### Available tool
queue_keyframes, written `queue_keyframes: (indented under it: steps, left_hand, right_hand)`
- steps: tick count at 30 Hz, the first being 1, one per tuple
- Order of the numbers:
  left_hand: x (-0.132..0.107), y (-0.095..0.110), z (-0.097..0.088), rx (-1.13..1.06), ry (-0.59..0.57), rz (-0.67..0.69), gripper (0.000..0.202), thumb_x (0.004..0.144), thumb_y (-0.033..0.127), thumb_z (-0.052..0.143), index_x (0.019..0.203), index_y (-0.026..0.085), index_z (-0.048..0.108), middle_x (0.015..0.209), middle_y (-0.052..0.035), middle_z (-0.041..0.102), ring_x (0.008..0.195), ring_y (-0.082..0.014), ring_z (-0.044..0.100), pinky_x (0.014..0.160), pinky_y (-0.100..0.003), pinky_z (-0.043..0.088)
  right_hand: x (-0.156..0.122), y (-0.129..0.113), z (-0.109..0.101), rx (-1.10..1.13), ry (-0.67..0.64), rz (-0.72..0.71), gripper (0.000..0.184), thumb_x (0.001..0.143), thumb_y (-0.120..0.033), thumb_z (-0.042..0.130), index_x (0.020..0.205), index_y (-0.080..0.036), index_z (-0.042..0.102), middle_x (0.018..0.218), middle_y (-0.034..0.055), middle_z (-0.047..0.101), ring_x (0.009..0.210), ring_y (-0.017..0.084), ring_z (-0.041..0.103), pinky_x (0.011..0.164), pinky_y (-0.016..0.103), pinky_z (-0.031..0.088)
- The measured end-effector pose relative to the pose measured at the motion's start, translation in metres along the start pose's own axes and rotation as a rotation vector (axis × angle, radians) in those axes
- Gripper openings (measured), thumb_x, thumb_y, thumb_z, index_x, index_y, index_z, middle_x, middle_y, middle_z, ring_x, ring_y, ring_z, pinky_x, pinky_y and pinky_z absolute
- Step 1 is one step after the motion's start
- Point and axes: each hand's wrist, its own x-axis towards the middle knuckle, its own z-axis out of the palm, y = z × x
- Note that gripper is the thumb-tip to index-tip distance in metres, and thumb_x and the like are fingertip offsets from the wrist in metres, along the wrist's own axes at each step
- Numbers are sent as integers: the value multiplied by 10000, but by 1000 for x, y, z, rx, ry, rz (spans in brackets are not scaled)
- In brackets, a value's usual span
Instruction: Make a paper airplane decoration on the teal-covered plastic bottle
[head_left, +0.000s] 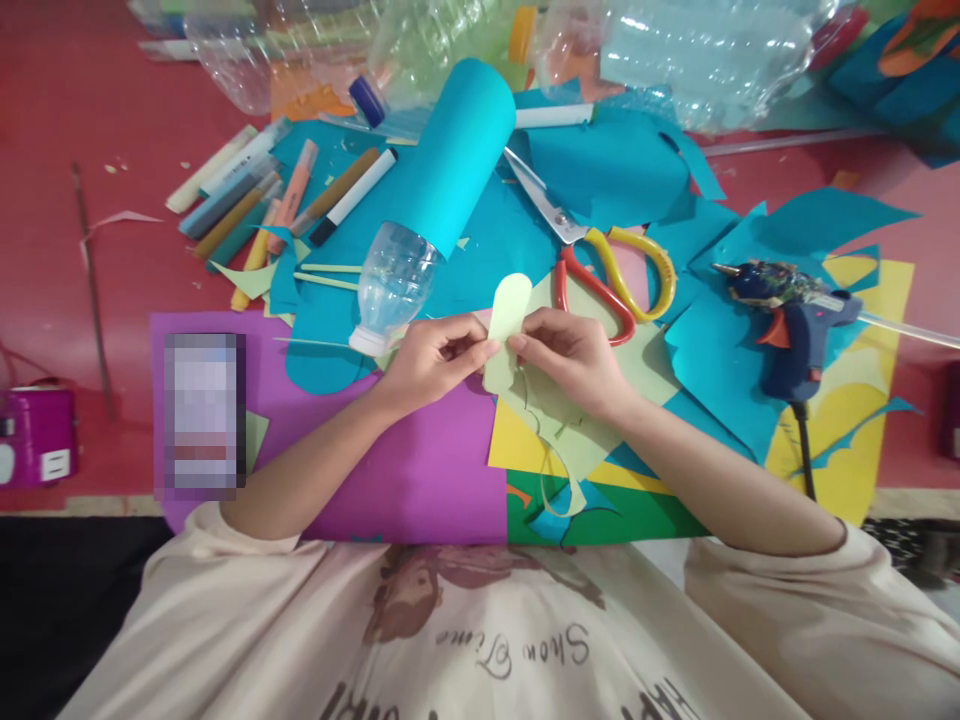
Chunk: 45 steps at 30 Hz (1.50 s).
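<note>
Between my two hands stands a pale green paper cutout (510, 305) with rounded ends. My left hand (437, 358) pinches its left edge with thumb and fingers. On the opposite edge, the thumb and forefinger of my right hand (571, 355) are closed on the same piece. Just beyond lies a plastic bottle (397, 275) wrapped in a blue paper sheet (469, 150), tilted with its neck toward me. Scissors (574, 235) with red and yellow handles rest partly spread, past my right hand. Under that hand are pale green paper scraps (566, 460).
A blue glue gun (802, 320) lies at the right, its cord running toward me. Several markers (236, 190) are at the upper left. A phone (202, 410) rests on purple paper (397, 470). Large clear bottles (675, 60) line the back, beyond blue paper offcuts (607, 170).
</note>
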Motion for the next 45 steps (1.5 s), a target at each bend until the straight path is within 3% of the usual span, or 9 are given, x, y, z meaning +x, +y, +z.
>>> queue_keyframes:
  steps: [3, 13, 20, 23, 25, 29, 36, 40, 45]
  left_hand:
    - [1, -1, 0, -11, -2, -7, 399, 863, 454, 635, 618, 184, 474, 520, 68, 423, 447, -52, 375, 425, -201, 294]
    - [2, 2, 0, 22, -26, -34, 468, 864, 515, 611, 581, 186, 434, 525, 63, 362, 471, -63, 301, 429, -230, 248]
    - [0, 2, 1, -26, 18, -42, 418, 887, 573, 560, 704, 199, 514, 542, 63, 430, 437, -64, 384, 414, -220, 303]
    - [-3, -2, 2, 34, 158, 56, 319, 926, 530, 516, 895, 215, 550, 593, 66, 471, 436, -62, 410, 413, -202, 324]
    - [-4, -5, 3, 183, 254, 205, 228, 942, 440, 525, 891, 218, 535, 621, 63, 486, 469, -60, 433, 451, -192, 352]
    - [-4, -9, 4, 436, 143, 386, 206, 940, 368, 540, 815, 204, 535, 667, 42, 547, 536, -69, 489, 532, -200, 404]
    - [-1, -4, 3, 305, 50, 239, 352, 931, 508, 523, 768, 196, 526, 674, 15, 592, 577, -88, 522, 552, -211, 415]
    - [1, -1, 2, 218, 78, 145, 356, 913, 480, 539, 698, 202, 488, 586, 46, 489, 507, -80, 417, 494, -217, 352]
    - [2, -2, -1, 152, 106, 28, 306, 878, 359, 503, 632, 207, 404, 512, 67, 362, 455, -74, 331, 443, -222, 273]
  right_hand:
    - [0, 1, 1, -15, -14, -16, 445, 795, -609, 661, 675, -193, 558, 605, -20, 536, 535, 92, 444, 481, 248, 332]
    - [-1, 0, -1, -90, -37, -56, 312, 840, -359, 657, 608, -188, 537, 534, -44, 474, 498, 81, 365, 475, 259, 280]
    - [-1, -3, -1, -13, -7, -12, 338, 847, -439, 646, 654, -197, 511, 578, -30, 508, 514, 89, 406, 488, 254, 319]
    - [0, -2, -1, 10, 24, 7, 363, 847, -497, 638, 675, -203, 515, 580, -32, 502, 519, 95, 419, 493, 252, 337]
    - [0, -1, 0, 4, 30, 9, 389, 844, -541, 629, 685, -206, 511, 585, -33, 493, 522, 97, 425, 494, 253, 345]
    - [-2, 1, 1, -25, 31, -28, 397, 844, -552, 632, 702, -210, 491, 601, -44, 450, 532, 94, 415, 489, 250, 341]
    - [-7, 3, 1, -65, -39, -157, 360, 921, -546, 534, 892, -202, 634, 825, 40, 667, 758, 157, 618, 672, 295, 484]
    - [-6, 3, 0, -102, -45, -229, 354, 944, -531, 495, 897, -219, 656, 939, 81, 702, 928, 210, 642, 832, 378, 507]
    - [-4, 3, 1, -20, 41, -117, 338, 859, -559, 617, 854, -223, 586, 817, 35, 627, 742, 160, 600, 631, 299, 494]
